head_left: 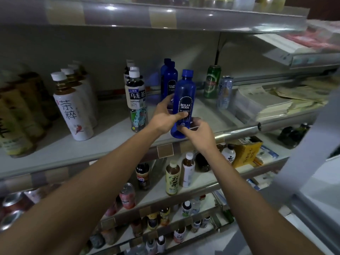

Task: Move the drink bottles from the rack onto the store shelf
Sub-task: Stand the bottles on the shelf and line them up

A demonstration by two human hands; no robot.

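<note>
With the left hand, grips the blue soda bottle round its lower body, with the thumb laid across the label. With the right hand, pinches the same bottle just above the base, with fingers curled round the near side. Holds it upright with a slight lean at the near edge of the store shelf, just in front of two matching blue bottles farther back. Cannot say for sure whether the base sits on the shelf or hangs just over it, given the right hand in the way.

Looks like smooth, rigid plastic. Probably full, so fairly heavy for such a slim shape, and tall enough to tip easily. Seems slick on the wall, so best taken round the waist at the label, as now, and not by the cap. Unlikely to break, but could knock over the two behind if pushed back hard.

Capped in blue, and tinted too dark to read the fill level. To the left, oolong tea bottles with white caps and dark liquid at the shoulder. Farther left, white-sleeved tea bottles with amber tea at the neck. To the right, a green can and a pale can, both upright. Far right, stacked papers on the same shelf.
</note>
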